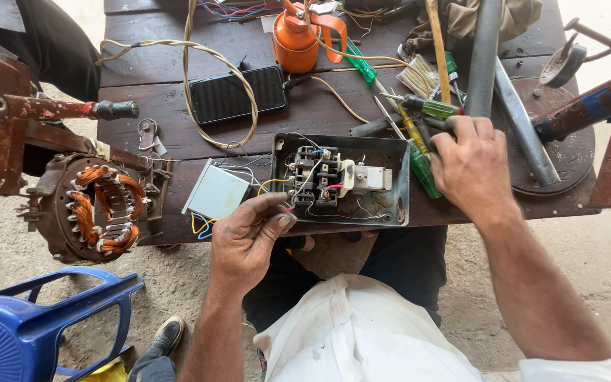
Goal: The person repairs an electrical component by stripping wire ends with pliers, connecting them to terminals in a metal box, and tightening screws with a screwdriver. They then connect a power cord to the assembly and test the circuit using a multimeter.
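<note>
Head view | left fingers (pixel 266 216) pinch red wire (pixel 288 209) — beside switch box (pixel 341 180)

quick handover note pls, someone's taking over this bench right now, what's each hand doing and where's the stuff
Left hand: grip pinching thin wires at the switch box's front left corner.
Right hand: closed over screwdrivers just right of the box.
Box lies open at the table edge, its grey lid to the left, switch block inside with wires attached.
Done: lid off.
Left: loose wires not yet seated; lid not refitted.
Nearby: phone, orange oil can, motor stator.
</note>
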